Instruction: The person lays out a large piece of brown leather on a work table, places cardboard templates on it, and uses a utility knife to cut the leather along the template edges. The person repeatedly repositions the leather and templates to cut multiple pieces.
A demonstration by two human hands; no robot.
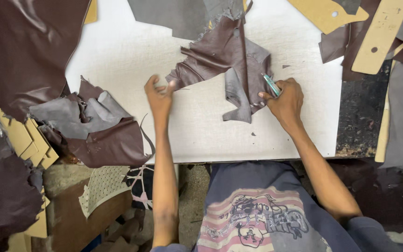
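**Leather scrap on the table, pen at its edge**

Leather [225, 56], a ragged dark brown piece with its grey underside folded up in places, lies on the white table [127, 51] near the middle, between the two hands. The left hand [158, 95] sits at the piece's lower left corner; its fingers are curled loosely and look blurred, and whether they pinch the corner or only touch it cannot be told. The right hand [285, 100] rests at the right edge of the piece, fingers closed around a thin teal pen [271, 84] whose tip points up and onto the leather.

No drawn outline or fresh cut shows on the piece, so as far as can be judged it is unmarked and whole. A heap of scraps [94, 126], brown and grey, lies at the table's left edge, and a few tiny offcuts dot the white surface. Tan card templates [381, 35] lie at the upper right, apart from the piece; none rests on it. A large brown hide [22, 46] covers the upper left.
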